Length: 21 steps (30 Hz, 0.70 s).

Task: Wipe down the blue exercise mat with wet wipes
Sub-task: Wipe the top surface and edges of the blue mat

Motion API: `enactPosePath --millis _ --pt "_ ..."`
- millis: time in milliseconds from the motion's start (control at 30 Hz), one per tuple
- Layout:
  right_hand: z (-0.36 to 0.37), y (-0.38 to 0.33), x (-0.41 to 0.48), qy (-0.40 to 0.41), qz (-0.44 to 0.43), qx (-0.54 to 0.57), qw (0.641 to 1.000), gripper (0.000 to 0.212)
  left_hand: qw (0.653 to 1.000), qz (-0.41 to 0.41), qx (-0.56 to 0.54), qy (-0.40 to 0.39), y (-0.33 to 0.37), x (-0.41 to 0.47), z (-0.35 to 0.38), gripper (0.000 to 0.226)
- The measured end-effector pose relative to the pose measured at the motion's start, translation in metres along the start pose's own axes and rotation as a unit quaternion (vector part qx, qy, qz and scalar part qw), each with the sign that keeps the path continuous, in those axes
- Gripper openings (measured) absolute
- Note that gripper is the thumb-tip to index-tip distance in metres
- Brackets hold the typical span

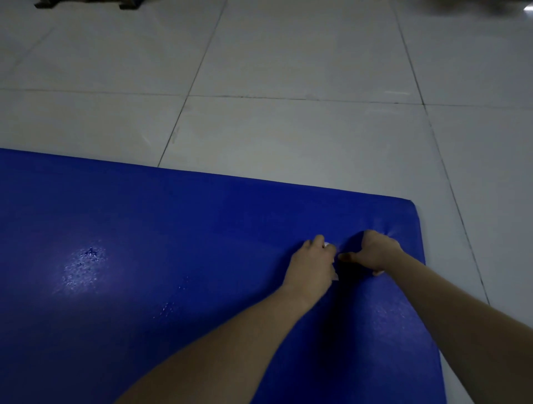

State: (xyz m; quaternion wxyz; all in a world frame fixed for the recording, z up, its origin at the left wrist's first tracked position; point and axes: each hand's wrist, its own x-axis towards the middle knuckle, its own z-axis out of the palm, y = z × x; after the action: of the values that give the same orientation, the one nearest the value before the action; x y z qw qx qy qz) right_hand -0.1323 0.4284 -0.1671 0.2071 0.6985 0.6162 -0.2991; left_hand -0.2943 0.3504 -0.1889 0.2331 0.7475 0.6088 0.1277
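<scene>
Blue exercise mat (173, 259) flat on the tiled floor (288, 129), filling the near left and middle of view; rounded far right corner of it toward the right side. Two bare forearms reaching in from the near edge to that corner area. Left hand (311, 266) knuckles-up on the mat, fingers curled over a white wet wipe (327, 245); only small bits of wipe peeking out at the far fingertips and at the right edge of the palm. Right hand (375, 253) just right of the left, nearly touching, thumb pointing left toward it. Fingers curled down and digging into the mat, cover puckered into creases just beyond the knuckles. Pale sliver under the near side of the right hand, too small to name; cannot tell whether holding anything. Wet shiny patch (83, 266) with droplets on the mat well to the left, smaller specks nearer the middle. Dark object (86, 3) on the floor at the far left, cut off, unidentifiable.
</scene>
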Motion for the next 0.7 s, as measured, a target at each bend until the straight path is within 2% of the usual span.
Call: enactPosePath --millis 133,300,433,500,567,600,633,700 --pt "0.001 0.004 -0.001 0.006 -0.015 0.01 1.0 0.071 0.998 -0.024 0.064 0.01 -0.048 0.0 -0.024 0.029" --pt "0.003 0.008 -0.001 0.012 -0.009 0.02 1.0 0.075 0.977 -0.18 0.082 0.077 -0.127 -0.028 -0.07 0.03" --pt "0.023 0.011 -0.016 0.072 -0.01 0.062 0.995 0.089 0.951 -0.278 0.04 0.131 -0.16 -0.049 -0.092 0.017" --pt "0.027 0.01 -0.038 0.027 -0.011 0.052 0.998 0.085 0.939 -0.307 0.004 0.152 -0.158 -0.052 -0.094 0.008" --pt "0.029 0.006 -0.065 -0.091 0.005 0.013 0.996 0.079 0.933 -0.322 -0.017 0.159 -0.145 -0.049 -0.09 0.012" --pt "0.034 0.004 -0.076 -0.133 0.014 -0.019 0.991 0.085 0.936 -0.315 -0.026 0.154 -0.135 -0.047 -0.085 0.012" --pt "0.041 0.001 -0.084 -0.149 0.021 -0.062 0.987 0.1 0.943 -0.297 -0.033 0.145 -0.122 -0.045 -0.08 0.012" --pt "0.051 -0.003 -0.092 -0.11 0.021 -0.12 0.986 0.123 0.956 -0.262 -0.049 0.124 -0.093 -0.044 -0.063 0.013"
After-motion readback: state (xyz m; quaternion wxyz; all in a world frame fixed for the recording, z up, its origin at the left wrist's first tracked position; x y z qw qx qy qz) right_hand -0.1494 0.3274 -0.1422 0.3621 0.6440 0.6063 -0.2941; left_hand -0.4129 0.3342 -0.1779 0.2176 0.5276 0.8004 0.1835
